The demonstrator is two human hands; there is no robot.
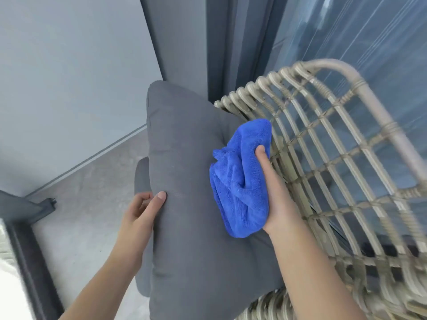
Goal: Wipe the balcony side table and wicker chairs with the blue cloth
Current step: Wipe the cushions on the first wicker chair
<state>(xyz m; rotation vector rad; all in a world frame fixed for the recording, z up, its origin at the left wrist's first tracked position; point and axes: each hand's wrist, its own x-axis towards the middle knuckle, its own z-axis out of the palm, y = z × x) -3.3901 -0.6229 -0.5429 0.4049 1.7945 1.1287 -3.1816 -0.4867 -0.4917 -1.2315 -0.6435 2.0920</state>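
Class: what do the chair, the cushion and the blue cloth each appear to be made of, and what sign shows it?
Chair: woven wicker or rattan-look strands, pale beige, matte; possibly synthetic. Cushion: grey woven fabric, matte, with a seamed edge. Blue cloth: soft microfibre-like textile; fine ribbed pile, bunched folds.

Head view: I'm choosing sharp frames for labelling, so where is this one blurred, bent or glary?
Head view: soft, even daylight without hard shadows; the wicker chair smears with motion blur toward the right and bottom edges; streaky reflections cross the glass behind it; wide-angle bending tilts the door frame; the blue cloth and grey cushion stay fairly sharp.
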